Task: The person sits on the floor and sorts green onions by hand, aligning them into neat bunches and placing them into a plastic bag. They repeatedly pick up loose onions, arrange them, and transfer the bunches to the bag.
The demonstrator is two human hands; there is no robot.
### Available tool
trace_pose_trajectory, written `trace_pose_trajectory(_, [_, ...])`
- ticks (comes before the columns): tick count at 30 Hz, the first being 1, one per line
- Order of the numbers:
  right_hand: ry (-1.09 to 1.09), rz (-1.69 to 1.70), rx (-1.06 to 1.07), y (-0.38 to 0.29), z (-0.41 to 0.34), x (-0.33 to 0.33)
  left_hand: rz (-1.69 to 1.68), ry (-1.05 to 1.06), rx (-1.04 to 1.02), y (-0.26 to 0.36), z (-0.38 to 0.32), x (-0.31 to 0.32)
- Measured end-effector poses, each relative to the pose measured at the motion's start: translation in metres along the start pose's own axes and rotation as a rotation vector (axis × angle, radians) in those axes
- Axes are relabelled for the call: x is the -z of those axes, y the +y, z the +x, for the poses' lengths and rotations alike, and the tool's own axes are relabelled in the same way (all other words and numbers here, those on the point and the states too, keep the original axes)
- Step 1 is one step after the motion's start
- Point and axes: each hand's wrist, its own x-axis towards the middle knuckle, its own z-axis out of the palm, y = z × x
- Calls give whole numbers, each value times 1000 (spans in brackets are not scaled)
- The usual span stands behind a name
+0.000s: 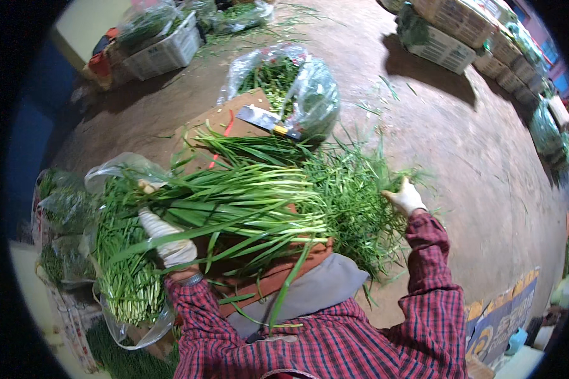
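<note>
A bunch of long green stalks with pale ends (265, 203), like garlic chives, lies across my lap with the pale ends to the right. My left hand (163, 232), in a whitish glove, grips its leafy end. My right hand (405, 196), in a white glove, is at the right edge of a loose heap of thin green leaves (355, 203); its fingertips are partly among blurred leaves, so its hold is unclear. Beyond the bunch, a cleaver-like knife (261, 118) with a yellow and black handle rests on a cardboard sheet (204, 128), near a red strip (229, 123).
An open plastic bag of greens (317, 99) stands ahead. At my left is a plastic bag with trimmed stalks (133, 293). A white crate (163, 52) with bagged greens stands at the far left, stacked boxes (443, 47) at the far right. Scraps lie on the floor.
</note>
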Motion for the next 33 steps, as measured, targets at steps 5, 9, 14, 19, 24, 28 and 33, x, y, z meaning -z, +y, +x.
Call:
trace_pose_trajectory(5, [38,767,690,-115,-71,11,-334,-382,390,-10,-4,-21])
trace_pose_trajectory(9, [-205,763,946,-199,-136,19,-106,-559,386,-19,-15,-45])
trace_pose_trajectory(14, [-43,511,932,-208,-155,23,117,-290,248,-9,-30,-41])
trace_pose_trajectory(19, [66,446,927,-125,-139,-10,-85,-415,303,7,-6,-27])
trace_pose_trajectory(24, [41,332,225,6,-86,-63,-91,-40,38,21,-8,-22])
trace_pose_trajectory(28, [-313,43,28,17,-82,-69,-65,-449,189,24,-9,-26])
trace_pose_trajectory(33, [-131,915,710,-121,-112,-24,-70,-381,184,17,-13,-39])
